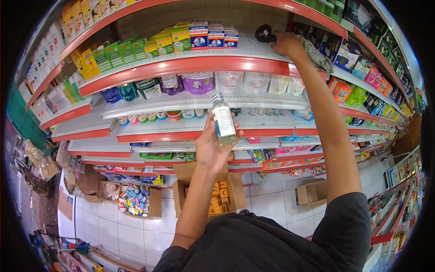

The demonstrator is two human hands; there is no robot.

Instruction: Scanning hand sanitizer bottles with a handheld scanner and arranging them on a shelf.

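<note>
In my left hand [212,146] is a clear bottle [224,124] with a white printed label and a striped cap, tilted in front of the shelves. My fingers wrap around its lower part. My right hand [288,44] is up on the top shelf board [251,47], its fingers around the narrow end of a black round-headed object [264,33] whose kind I cannot make out. Just to the right of that hand, a checked cloth [317,56] drapes over the shelf edge. Left of the black object stand stacked blue-and-red balm boxes [198,35].
Green and yellow boxes [136,49] line the same shelf; refill pouches [197,83] fill the one below. An open carton of small orange boxes [219,199] sits at my feet. Nearby are a carton of mixed packets [136,200] and another cardboard box [311,193].
</note>
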